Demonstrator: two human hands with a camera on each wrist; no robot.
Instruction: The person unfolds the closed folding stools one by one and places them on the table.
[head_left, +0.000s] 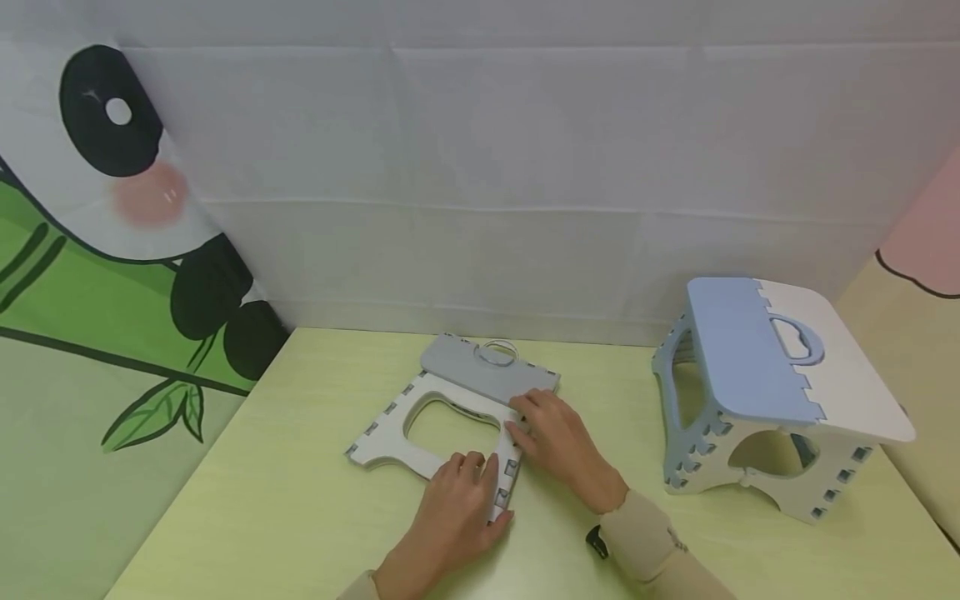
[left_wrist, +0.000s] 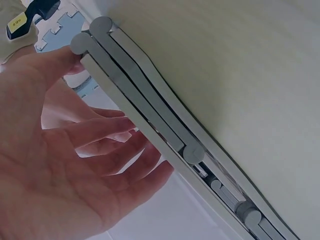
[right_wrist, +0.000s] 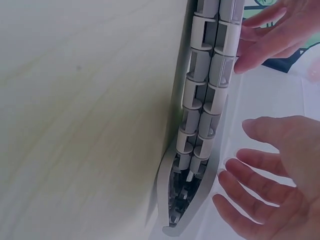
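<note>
A grey-and-white folding stool (head_left: 386,437) lies folded flat on the table, its grey panel (head_left: 450,360) and loop handle at the far side. My left hand (head_left: 456,510) rests on the near right part of the white panel, fingers over its top. In the left wrist view, the thumb (left_wrist: 60,62) touches a grey hinge end at the edge. My right hand (head_left: 561,440) lies at the stool's right edge, fingertips by the seam between grey and white panels. From the right wrist, its fingers (right_wrist: 255,185) appear spread and loosely bent beside the hinged edge (right_wrist: 200,100).
A second folding stool, blue and white (head_left: 738,350), stands unfolded at the table's right side. Behind the pale yellow table (head_left: 285,483) hangs a white cloth (head_left: 480,167). Cartoon-printed fabric (head_left: 90,292) covers the left side.
</note>
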